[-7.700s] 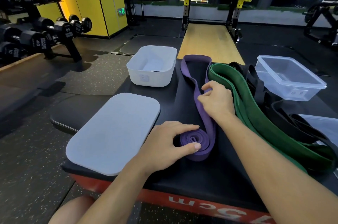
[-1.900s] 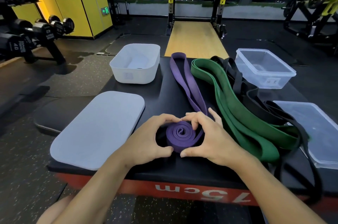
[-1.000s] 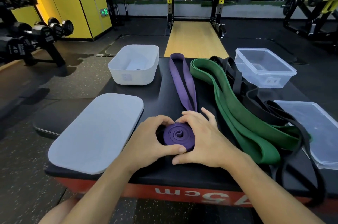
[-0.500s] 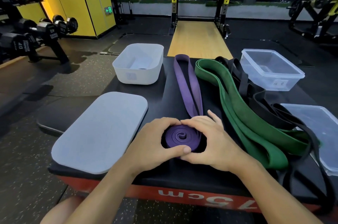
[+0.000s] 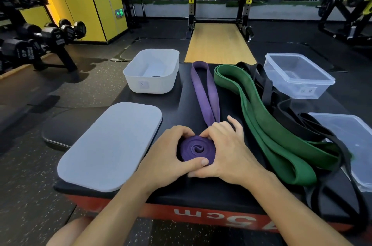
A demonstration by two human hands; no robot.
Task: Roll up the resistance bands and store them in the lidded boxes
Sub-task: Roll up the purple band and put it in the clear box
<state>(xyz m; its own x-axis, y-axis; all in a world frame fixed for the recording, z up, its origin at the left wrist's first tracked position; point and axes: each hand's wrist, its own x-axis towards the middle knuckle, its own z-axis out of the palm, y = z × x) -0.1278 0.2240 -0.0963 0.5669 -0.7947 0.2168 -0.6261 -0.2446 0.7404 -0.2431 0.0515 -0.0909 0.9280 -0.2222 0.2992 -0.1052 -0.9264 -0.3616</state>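
The purple band [image 5: 196,150] is clamped between the left hand [image 5: 167,156] and right hand [image 5: 229,155] so the coil cannot unwind

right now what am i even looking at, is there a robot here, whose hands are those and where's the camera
There is no robot here. A person wears one camera on the head, and it looks down at their own bare hands. The left hand and right hand grip a purple band, partly rolled into a coil on a black platform. Its unrolled part runs away from them. To the right, a green band and black bands lie loose. At the far side stand a white box and a clear box, both open. A grey lid lies on the left and a clear lid on the right.
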